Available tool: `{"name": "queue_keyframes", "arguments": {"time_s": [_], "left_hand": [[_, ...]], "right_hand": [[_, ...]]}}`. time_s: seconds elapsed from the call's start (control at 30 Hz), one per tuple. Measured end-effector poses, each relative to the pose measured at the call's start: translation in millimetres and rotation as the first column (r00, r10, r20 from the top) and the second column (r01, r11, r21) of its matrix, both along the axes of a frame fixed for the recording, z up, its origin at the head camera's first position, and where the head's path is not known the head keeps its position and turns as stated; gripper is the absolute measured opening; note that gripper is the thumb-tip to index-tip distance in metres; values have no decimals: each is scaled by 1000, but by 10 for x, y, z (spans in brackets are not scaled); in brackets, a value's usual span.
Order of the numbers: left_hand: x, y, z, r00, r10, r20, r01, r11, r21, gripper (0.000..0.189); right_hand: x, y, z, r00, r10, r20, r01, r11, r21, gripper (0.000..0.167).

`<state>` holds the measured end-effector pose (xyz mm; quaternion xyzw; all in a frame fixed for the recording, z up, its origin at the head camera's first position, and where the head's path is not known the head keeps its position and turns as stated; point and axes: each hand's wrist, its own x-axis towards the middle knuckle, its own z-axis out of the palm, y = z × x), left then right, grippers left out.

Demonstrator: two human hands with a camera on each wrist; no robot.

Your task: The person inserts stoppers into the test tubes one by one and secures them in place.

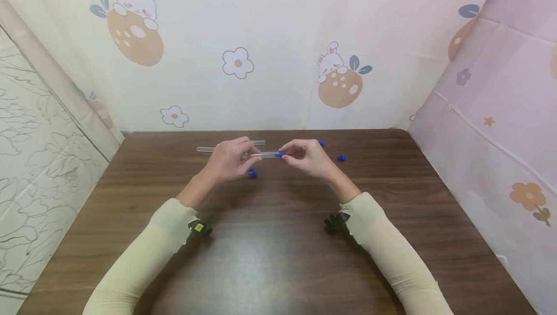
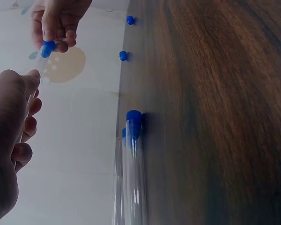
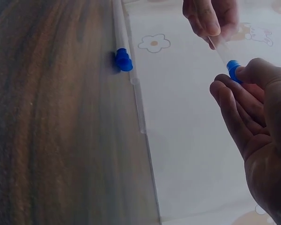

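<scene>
My left hand (image 1: 232,159) grips a clear test tube (image 1: 267,155), held roughly level above the table. At the tube's right end sits a blue stopper (image 3: 233,70), which the thumb and fingers of my right hand (image 1: 311,157) pinch. How far the stopper goes into the tube's mouth I cannot tell. Below my left hand lies a tube with a blue stopper (image 2: 135,126) in its end; part of another blue stopper (image 2: 124,133) shows behind it.
Two loose blue stoppers, one nearer (image 1: 341,158) and one farther back (image 1: 322,142), lie right of my right hand. Clear tubes (image 1: 204,149) (image 1: 258,142) lie behind my left hand. A patterned curtain (image 1: 278,92) hangs along the table's back edge.
</scene>
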<state>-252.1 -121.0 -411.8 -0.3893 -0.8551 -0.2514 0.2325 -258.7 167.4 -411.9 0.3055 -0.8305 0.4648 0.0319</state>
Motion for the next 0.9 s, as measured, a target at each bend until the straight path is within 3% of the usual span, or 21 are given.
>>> {"name": "queue_keyframes", "arguments": {"time_s": [0.9], "left_hand": [[7, -67, -18, 999, 29, 46, -28, 1000, -8, 16]], "right_hand": [[-31, -13, 8, 1000, 26, -7, -26, 1000, 1, 19]]}}
